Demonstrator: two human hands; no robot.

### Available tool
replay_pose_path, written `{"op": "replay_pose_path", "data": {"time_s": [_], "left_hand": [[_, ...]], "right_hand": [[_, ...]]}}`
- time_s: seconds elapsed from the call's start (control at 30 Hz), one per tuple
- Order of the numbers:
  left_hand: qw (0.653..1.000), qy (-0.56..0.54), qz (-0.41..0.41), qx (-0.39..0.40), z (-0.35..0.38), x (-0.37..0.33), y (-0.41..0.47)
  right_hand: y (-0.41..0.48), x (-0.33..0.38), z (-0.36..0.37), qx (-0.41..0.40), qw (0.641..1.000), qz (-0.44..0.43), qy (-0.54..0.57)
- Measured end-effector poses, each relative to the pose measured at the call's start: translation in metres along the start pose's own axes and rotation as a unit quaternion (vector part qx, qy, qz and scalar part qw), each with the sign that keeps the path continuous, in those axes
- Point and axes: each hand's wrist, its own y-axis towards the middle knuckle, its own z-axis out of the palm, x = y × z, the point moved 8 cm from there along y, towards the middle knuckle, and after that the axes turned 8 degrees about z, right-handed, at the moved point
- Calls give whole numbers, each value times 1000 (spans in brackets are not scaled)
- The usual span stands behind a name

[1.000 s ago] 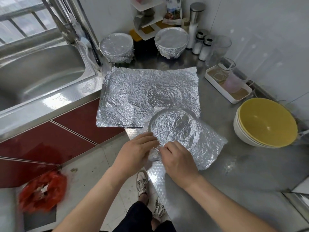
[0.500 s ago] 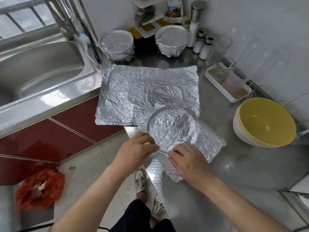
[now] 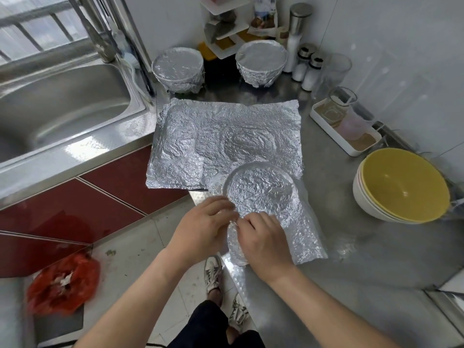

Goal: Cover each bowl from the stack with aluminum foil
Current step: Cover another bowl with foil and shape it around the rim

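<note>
Hands together: left hand, right hand pinching foil at near rim of bowl. Steel worktop; sink at left; white wall behind.

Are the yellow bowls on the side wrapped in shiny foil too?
No, the stack of yellow bowls sits bare, its yellow inside open to view with nothing covering it.

Right of the fingers a loose crinkled foil flap lies low, then bare stainless-steel counter runs open to the stack of yellow-lined white bowls. Just beyond the fingers rises the round foil-draped bowl; past it lie flat crinkled foil sheets, then two foil-wrapped bowls. Left of the fingers the counter edge drops to open tiled floor.
</note>
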Motion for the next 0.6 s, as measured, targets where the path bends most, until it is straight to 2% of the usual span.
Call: {"op": "replay_pose_path", "data": {"time_s": [0.17, 0.4, 0.5, 0.6], "left_hand": [[998, -26, -30, 42, 11, 7, -8], [999, -19, 1, 46, 12, 4, -1], [999, -22, 1, 37, 11, 5, 1], [999, -24, 1, 36, 11, 5, 4]], "right_hand": [[-4, -5, 4, 75, 995, 50, 49], [-9, -31, -10, 110, 993, -29, 20], [-12, -29, -4, 100, 993, -67, -6], [-10, -28, 1, 75, 995, -60, -15]]}}
